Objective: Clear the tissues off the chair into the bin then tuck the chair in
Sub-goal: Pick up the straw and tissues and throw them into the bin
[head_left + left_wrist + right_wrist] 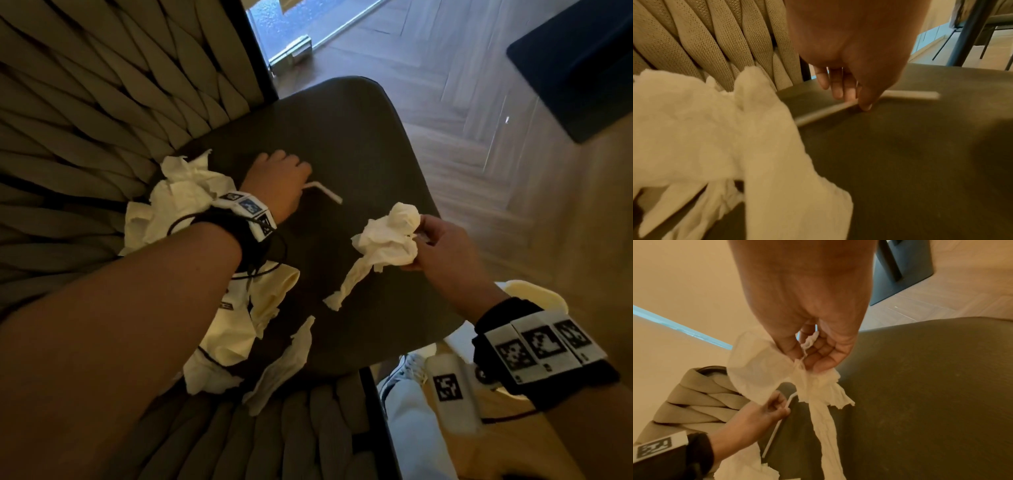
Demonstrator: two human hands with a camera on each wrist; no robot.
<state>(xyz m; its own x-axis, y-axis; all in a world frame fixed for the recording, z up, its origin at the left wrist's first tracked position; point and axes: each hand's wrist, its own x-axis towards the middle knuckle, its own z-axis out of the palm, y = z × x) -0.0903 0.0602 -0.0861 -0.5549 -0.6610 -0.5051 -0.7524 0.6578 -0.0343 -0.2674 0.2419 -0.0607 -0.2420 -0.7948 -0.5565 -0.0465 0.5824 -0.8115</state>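
Observation:
A dark chair seat (342, 130) with a woven beige back (85, 102) fills the head view. My right hand (421, 240) pinches a crumpled white tissue (387, 236) just above the seat, its twisted tail hanging down to the cushion; the right wrist view shows this hand (805, 360) holding the tissue (756, 369). My left hand (284, 171) reaches down to the seat and pinches a bent white straw (325, 192), as its fingertips (865, 105) show in the left wrist view. More tissues lie by the chair back (178, 198) and under my left forearm (239, 329).
A dark bin-like container (575, 68) stands on the herringbone wood floor beyond the seat, to the right. A glass door track (291, 51) lies behind the chair. My leg and shoe (407, 370) are beside the seat's near right corner.

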